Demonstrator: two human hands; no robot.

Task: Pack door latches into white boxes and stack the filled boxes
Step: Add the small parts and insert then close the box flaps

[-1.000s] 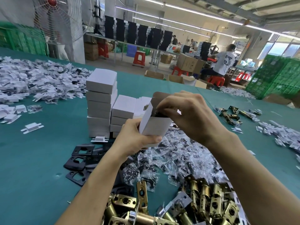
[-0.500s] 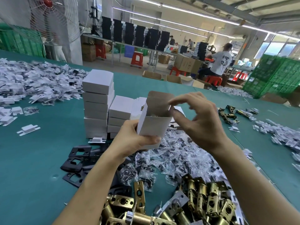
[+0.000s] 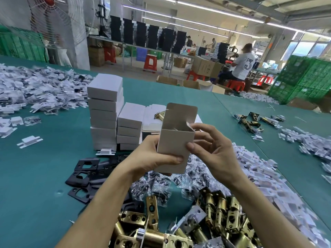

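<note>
My left hand (image 3: 148, 158) grips an upright white box (image 3: 173, 140) from its left side, thumb across the front. The box top is open, its lid flap standing up behind. My right hand (image 3: 213, 151) holds the box's right edge, thumb on the front and fingers at the small side flap by the opening. What lies inside the box is mostly hidden. Two stacks of closed white boxes (image 3: 105, 111) stand just behind on the green table (image 3: 35, 176). Brass door latches (image 3: 220, 212) lie heaped in front of me.
Black strike plates (image 3: 84, 174) lie left of my arms. Clear bags of small parts (image 3: 157, 181) sit under my hands. White plastic pieces pile up at far left (image 3: 35, 90) and right (image 3: 259, 176). More latches (image 3: 250, 120) lie at right. A person sits beyond the table.
My right hand came out of the box opening, drew back, then moved to the box's right edge and side flap. The left hand kept its grip on the box.
</note>
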